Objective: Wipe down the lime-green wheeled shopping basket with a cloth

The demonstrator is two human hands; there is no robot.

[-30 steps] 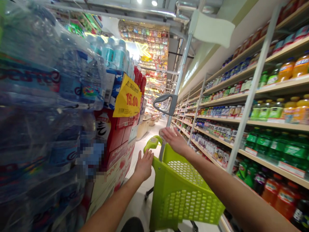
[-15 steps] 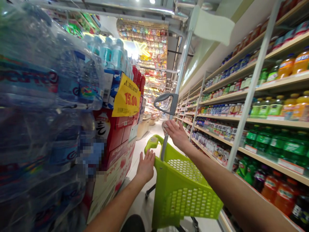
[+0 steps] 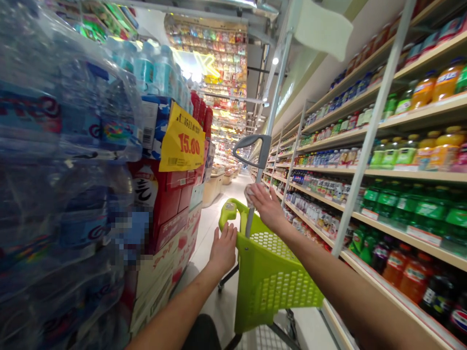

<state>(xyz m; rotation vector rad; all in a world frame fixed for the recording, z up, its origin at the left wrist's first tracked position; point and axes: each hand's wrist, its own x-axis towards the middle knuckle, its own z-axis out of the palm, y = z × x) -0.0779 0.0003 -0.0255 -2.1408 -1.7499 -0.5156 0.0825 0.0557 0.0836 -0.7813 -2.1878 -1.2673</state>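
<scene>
A green plastic shopping cart (image 3: 255,287) with perforated sides stands in front of me. A metal pole (image 3: 279,92) rises from its near end, with a grey loop handle (image 3: 260,151) and a pale flag (image 3: 323,29). My right hand (image 3: 268,206) presses a crumpled whitish cloth or tissue (image 3: 249,194) against the pole just below the loop. Its fingers lie over the wad, and their far side is hidden. My left hand (image 3: 223,247) rests at the cart's near left corner, its fingers stretched upward beside the green push handle (image 3: 228,212).
Plastic-wrapped water bottles (image 3: 76,126) and stacked drink cartons (image 3: 171,204) stand close on the left, with a yellow price sign (image 3: 183,141). Shelves of bottled drinks (image 3: 412,204) line the right. The aisle floor (image 3: 213,214) runs ahead between them.
The view has shifted a little, so the stack and shelves sit farther left. My right hand and the wad are slightly lower below the loop. The left hand stays at the cart corner.
</scene>
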